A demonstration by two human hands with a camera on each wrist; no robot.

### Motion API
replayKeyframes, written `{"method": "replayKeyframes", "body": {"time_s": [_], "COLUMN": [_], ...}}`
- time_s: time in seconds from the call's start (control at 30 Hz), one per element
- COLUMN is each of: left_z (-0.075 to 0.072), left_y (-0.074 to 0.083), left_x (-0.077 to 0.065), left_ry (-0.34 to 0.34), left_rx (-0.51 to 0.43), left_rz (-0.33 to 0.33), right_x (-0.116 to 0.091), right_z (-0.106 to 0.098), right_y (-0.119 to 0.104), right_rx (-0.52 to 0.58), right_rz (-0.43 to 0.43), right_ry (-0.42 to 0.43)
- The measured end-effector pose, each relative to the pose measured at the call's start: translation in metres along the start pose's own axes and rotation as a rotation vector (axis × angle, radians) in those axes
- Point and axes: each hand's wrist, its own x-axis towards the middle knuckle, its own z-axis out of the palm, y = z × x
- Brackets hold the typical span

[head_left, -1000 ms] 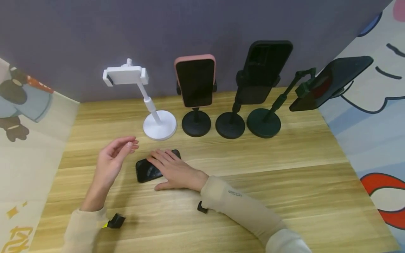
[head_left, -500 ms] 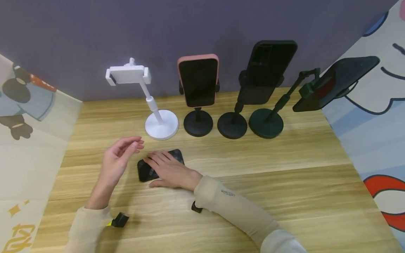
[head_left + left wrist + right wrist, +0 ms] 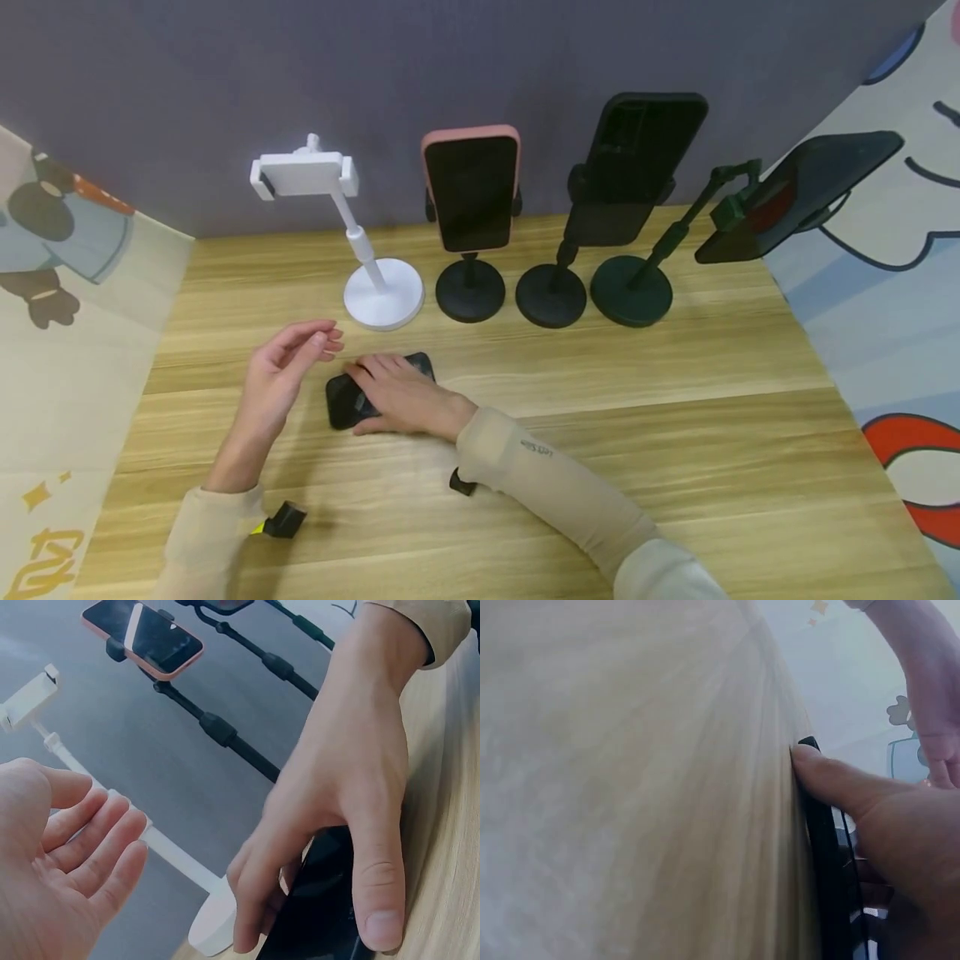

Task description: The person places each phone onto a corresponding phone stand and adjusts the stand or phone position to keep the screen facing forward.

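A black phone (image 3: 345, 403) lies flat on the wooden table, in front of the white phone stand (image 3: 384, 296). My right hand (image 3: 408, 398) is over its middle and grips it across the width: the thumb (image 3: 832, 778) is against the near long edge, and the fingers reach over to the far side. Part of the screen is hidden under that hand. Left of the phone, my left hand (image 3: 281, 373) hovers with loosely bent fingers and holds nothing. The white stand's clamp (image 3: 303, 175) has no phone in it.
To the right of the white stand, a black stand bears a pink-cased phone (image 3: 472, 192). Beyond it are another black stand with a dark phone (image 3: 633, 167) and a dark green stand (image 3: 632, 292) with a tilted phone (image 3: 802, 196). A grey panel (image 3: 480, 58) rises behind.
My right hand has shifted slightly left along the phone, and its thumb has come in from the table to the near edge. The left hand keeps its pose; the head view has shifted slightly.
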Motion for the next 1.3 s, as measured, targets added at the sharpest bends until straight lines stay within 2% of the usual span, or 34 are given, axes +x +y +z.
{"method": "replayKeyframes", "body": {"time_s": [0.23,0.43,0.57,0.77,0.9,1.03,1.3], "left_z": [0.002,0.002,0.003,0.005,0.007,0.009,0.016], "left_y": [-0.002,-0.002,-0.002,-0.001,0.000,0.000,-0.001], "left_x": [0.000,-0.001,-0.001,-0.001,-0.001,0.000,0.003], "left_ry": [0.006,0.008,0.010,0.013,0.026,0.046,0.059], "left_rx": [-0.010,0.004,0.015,0.028,0.032,0.013,0.002], "left_rz": [-0.006,-0.020,-0.027,-0.009,-0.015,-0.025,-0.024], "right_x": [0.002,-0.001,-0.006,-0.014,-0.018,-0.023,-0.032], "right_z": [-0.004,-0.009,-0.011,-0.009,-0.010,-0.017,-0.033], "right_y": [0.001,0.002,0.003,0.007,0.009,0.011,0.017], "right_rx": [-0.043,-0.099,-0.053,0.082,0.163,0.211,0.320], "right_rz": [0.011,-0.024,-0.022,-0.016,0.004,0.055,0.148], "right_ry": [-0.001,0.020,0.049,0.109,0.167,0.261,0.507]}}
